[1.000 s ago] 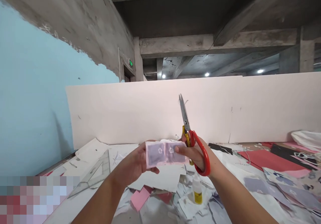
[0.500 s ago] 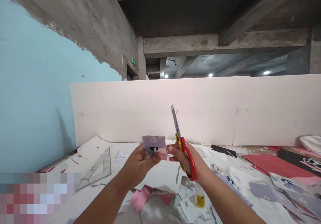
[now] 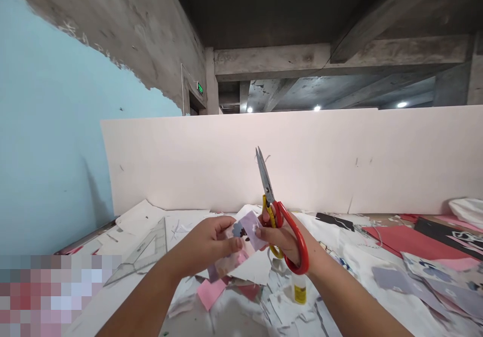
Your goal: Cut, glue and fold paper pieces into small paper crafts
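My left hand point(image 3: 206, 244) pinches a small folded piece of lilac patterned paper point(image 3: 247, 231) above a littered table. My right hand point(image 3: 281, 239) also pinches that paper at its right side with thumb and forefinger. The same right hand carries red-and-yellow-handled scissors point(image 3: 277, 211), its fingers through the red loop. The blades are closed and point up and slightly left. Both hands meet over the middle of the table.
Several paper scraps cover the table point(image 3: 124, 297); a pink scrap point(image 3: 210, 292) and a small glue bottle point(image 3: 300, 290) lie under my hands. A clear set square point(image 3: 145, 254) lies left. Red sheets point(image 3: 400, 239) and patterned pieces point(image 3: 433, 276) lie right. A white board point(image 3: 339, 156) stands behind.
The paper was held out flat between both hands, then folded smaller and turned. The hands dropped and came closer together; the scissors stayed upright in my right hand.
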A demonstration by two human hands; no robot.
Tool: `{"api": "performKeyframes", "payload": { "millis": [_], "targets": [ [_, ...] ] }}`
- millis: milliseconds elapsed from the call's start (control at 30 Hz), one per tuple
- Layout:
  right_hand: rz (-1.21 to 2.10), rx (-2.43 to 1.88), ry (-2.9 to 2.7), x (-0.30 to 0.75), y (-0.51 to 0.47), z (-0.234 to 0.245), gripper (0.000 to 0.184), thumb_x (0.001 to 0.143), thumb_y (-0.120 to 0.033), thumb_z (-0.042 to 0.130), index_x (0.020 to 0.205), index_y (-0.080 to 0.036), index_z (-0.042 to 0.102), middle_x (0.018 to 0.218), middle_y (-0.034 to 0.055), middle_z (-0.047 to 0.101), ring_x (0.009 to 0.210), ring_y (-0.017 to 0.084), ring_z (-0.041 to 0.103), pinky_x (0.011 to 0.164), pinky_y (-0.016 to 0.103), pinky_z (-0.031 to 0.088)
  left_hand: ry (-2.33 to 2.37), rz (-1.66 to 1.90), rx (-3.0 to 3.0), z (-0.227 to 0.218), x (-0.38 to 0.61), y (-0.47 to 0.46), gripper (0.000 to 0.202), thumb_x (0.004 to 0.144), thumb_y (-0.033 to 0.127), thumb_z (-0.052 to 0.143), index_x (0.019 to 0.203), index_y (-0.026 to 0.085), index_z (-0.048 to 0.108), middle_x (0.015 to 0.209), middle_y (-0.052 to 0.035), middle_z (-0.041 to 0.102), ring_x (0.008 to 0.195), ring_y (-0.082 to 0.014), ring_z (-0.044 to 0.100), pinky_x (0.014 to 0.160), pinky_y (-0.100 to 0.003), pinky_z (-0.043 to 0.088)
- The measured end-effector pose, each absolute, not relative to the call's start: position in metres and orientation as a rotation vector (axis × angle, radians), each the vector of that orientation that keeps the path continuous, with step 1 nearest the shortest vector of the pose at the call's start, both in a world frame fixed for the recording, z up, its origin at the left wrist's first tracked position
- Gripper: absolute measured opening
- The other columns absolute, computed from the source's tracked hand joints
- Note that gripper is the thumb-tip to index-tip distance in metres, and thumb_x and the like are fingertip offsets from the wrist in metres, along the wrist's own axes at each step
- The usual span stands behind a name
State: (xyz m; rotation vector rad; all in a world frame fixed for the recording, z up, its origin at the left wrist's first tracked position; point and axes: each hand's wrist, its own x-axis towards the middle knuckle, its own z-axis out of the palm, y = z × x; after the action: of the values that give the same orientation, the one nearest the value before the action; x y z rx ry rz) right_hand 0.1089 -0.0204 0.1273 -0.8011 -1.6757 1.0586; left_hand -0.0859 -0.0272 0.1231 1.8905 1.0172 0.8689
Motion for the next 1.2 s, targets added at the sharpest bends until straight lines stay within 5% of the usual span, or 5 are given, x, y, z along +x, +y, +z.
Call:
{"api": "performKeyframes", "payload": {
  "millis": [333, 567, 800, 1033, 1200],
  "targets": [
    [0.821, -1.063, -1.624, 0.109, -0.008, 0.116, 0.011, 0.065, -0.014, 0.048, 0.067, -0.022, 0.040, 0.061, -0.0039, 0.060, 0.052, 0.013, 0.058, 0.050, 0.024, 0.043, 1.105, 0.794, 1.835, 0.116, -0.093, -0.018, 0.026, 0.072, 0.037, 0.058, 0.087, 0.016, 0.060, 0.070, -0.0003, 0.056, 0.061, -0.0133, 0.050, 0.055, -0.023, 0.037],
    [0.861, -1.047, -1.599, 0.102, -0.013, 0.118, 0.007, 0.070, -0.020, 0.048, 0.069, -0.022, 0.042, 0.049, -0.0062, 0.054, 0.046, 0.014, 0.057, 0.048, 0.026, 0.045, 1.069, 0.758, 1.804, 0.121, -0.088, -0.024, 0.017, 0.071, 0.033, 0.058, 0.074, 0.017, 0.055, 0.062, 0.0015, 0.054, 0.056, -0.0130, 0.051, 0.051, -0.023, 0.039],
    [0.895, -1.027, -1.560, 0.108, -0.008, 0.125, 0.015, 0.067, -0.014, 0.051, 0.076, -0.022, 0.041, 0.075, 0.0011, 0.067, 0.055, 0.014, 0.062, 0.051, 0.026, 0.049, 0.996, 0.757, 1.768, 0.119, -0.089, -0.023, 0.019, 0.070, 0.033, 0.061, 0.076, 0.016, 0.056, 0.062, 0.0006, 0.058, 0.056, -0.0135, 0.053, 0.051, -0.024, 0.042],
    [0.829, -1.044, -1.616, 0.110, -0.007, 0.121, 0.010, 0.076, -0.022, 0.044, 0.067, -0.022, 0.041, 0.049, -0.0084, 0.047, 0.035, 0.007, 0.037, 0.035, 0.020, 0.031, 0.956, 0.766, 1.768, 0.119, -0.090, -0.021, 0.018, 0.071, 0.032, 0.062, 0.078, 0.016, 0.058, 0.065, -0.0004, 0.060, 0.057, -0.0133, 0.056, 0.052, -0.023, 0.042],
    [0.779, -1.077, -1.619, 0.112, -0.007, 0.121, 0.016, 0.079, -0.031, 0.045, 0.066, -0.022, 0.041, 0.040, -0.0092, 0.041, 0.035, 0.009, 0.037, 0.036, 0.021, 0.030, 0.971, 0.784, 1.775, 0.119, -0.091, -0.019, 0.022, 0.071, 0.034, 0.063, 0.082, 0.016, 0.059, 0.064, 0.0003, 0.059, 0.056, -0.0131, 0.055, 0.053, -0.024, 0.043]
  ]
}}
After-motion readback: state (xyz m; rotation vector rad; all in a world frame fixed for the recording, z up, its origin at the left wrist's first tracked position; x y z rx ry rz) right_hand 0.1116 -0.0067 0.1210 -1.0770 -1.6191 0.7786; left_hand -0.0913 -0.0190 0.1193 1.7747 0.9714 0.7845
